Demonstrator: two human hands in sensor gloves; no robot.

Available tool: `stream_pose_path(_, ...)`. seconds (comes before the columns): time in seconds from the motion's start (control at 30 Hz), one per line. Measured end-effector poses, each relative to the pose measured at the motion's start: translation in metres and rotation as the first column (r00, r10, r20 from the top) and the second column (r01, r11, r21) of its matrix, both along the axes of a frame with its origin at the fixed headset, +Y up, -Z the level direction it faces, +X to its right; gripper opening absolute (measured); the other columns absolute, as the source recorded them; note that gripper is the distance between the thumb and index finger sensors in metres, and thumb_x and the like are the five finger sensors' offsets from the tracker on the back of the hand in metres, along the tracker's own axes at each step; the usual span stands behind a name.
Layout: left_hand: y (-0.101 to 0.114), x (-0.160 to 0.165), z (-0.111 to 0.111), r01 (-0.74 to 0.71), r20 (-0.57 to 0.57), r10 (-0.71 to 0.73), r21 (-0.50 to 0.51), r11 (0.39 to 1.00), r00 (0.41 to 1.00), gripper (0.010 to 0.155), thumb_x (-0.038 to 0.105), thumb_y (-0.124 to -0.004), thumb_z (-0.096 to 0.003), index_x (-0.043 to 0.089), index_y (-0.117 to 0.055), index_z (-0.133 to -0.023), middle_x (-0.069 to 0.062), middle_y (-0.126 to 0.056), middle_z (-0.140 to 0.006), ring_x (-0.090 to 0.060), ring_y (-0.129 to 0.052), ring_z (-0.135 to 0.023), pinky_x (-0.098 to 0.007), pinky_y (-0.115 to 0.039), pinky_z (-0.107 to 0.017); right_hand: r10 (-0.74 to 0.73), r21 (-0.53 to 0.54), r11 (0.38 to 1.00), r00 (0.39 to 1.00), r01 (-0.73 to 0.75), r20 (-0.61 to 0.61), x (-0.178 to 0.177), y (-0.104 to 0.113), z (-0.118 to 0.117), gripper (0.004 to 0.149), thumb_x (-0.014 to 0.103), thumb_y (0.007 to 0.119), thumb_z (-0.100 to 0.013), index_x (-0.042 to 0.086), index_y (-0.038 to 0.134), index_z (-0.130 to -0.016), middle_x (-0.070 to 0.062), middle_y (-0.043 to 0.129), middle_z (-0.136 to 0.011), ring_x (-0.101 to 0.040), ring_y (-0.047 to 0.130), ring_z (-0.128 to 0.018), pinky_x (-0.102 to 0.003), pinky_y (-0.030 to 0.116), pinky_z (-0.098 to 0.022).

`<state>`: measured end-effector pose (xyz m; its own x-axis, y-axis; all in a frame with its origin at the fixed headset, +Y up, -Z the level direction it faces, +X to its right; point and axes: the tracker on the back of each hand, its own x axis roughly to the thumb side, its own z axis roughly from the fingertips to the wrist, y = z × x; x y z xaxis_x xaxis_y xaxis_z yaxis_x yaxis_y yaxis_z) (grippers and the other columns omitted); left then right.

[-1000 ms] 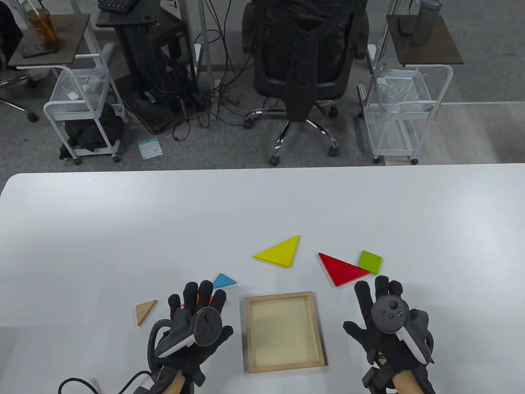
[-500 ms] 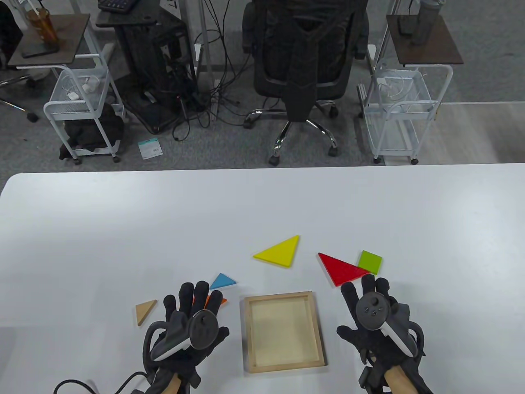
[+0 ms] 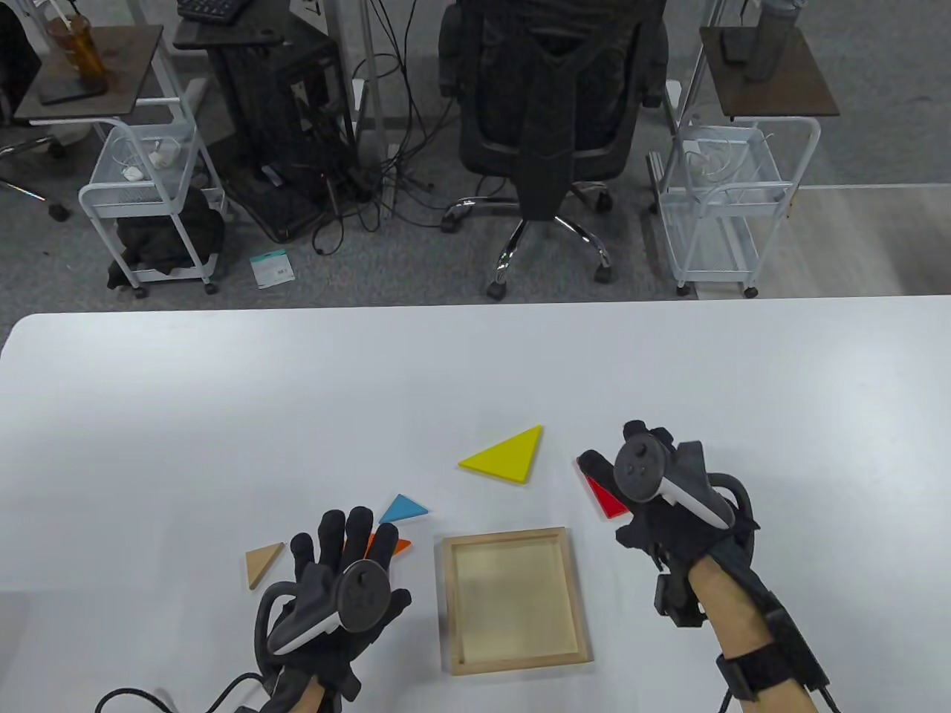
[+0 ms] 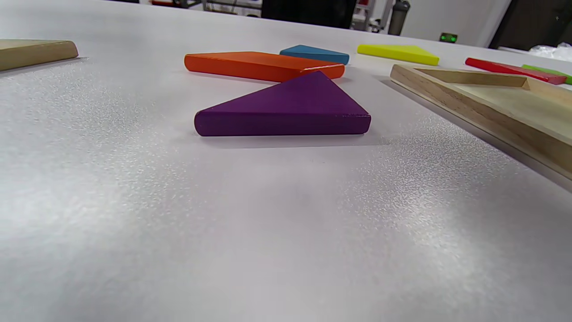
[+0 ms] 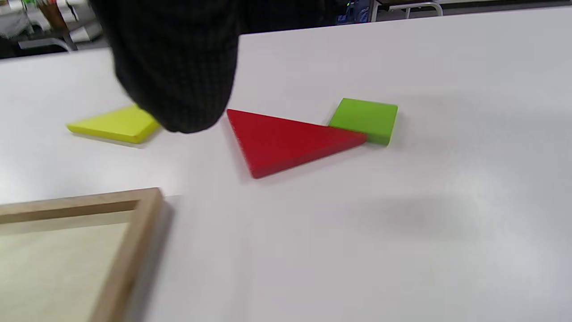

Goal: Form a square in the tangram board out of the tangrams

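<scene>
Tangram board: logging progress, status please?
Tangram board empty. Left hand open over orange piece. Right hand above red triangle, grip unclear. Nothing blocking.

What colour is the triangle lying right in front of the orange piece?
Purple triangle; it shows best in the left wrist view, since the table view hides it.

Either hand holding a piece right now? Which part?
Nothing is held. The right hand hangs above the red triangle piece, which lies flat on the table untouched. The left hand is spread open over the orange piece.
</scene>
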<state>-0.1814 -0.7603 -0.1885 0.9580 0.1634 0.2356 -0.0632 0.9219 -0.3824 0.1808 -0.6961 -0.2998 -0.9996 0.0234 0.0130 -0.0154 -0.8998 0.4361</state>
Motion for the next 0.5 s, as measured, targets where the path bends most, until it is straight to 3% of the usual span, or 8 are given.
stream_pose_path(0.1, -0.001, 0.0, 0.0, 0.0, 0.0, 0.0, -0.007, 1.0, 1.0, 0.077, 0.061, -0.043, -0.0558, 0.029, 0.005, -0.106, -0.012, 0.02, -0.106, -0.043, 0.02, -0.095, -0.064, 0.008, -0.06, 0.025, -0.153, 0.988, 0.999, -0.02, 0.029, -0.005, -0.026, -0.022, 0.094, 0.025, 0.095, -0.038, 0.075, 0.029, -0.081, 0.011, -0.007, -0.106, -0.021, 0.006, -0.107, -0.042, 0.026, -0.084)
stream_pose_path(0.17, -0.002, 0.0, 0.0, 0.004, 0.002, -0.004, -0.013, 1.0, 1.0, 0.076, 0.061, -0.043, -0.0559, 0.029, 0.005, -0.106, -0.012, 0.02, -0.106, -0.042, 0.02, -0.095, -0.064, 0.008, -0.06, 0.051, -0.198, 0.979, 0.998, -0.044, 0.028, -0.005, -0.043, -0.03, 0.094, 0.024, 0.095, -0.038, 0.075, 0.03, -0.081, 0.011, -0.006, -0.106, -0.021, 0.009, -0.107, -0.041, 0.028, -0.084)
stream_pose_path(0.5, -0.004, 0.0, -0.001, 0.013, 0.001, -0.013, -0.025, 1.0, 1.0, 0.076, 0.061, -0.043, -0.0558, 0.03, 0.005, -0.106, -0.013, 0.021, -0.106, -0.043, 0.02, -0.095, -0.064, 0.008, -0.06, 0.069, -0.317, 0.948, 0.993, -0.036, 0.092, 0.001, -0.078, -0.053, 0.091, 0.019, 0.094, -0.041, 0.073, 0.034, -0.081, 0.01, -0.004, -0.105, -0.021, 0.011, -0.106, -0.039, 0.033, -0.08)
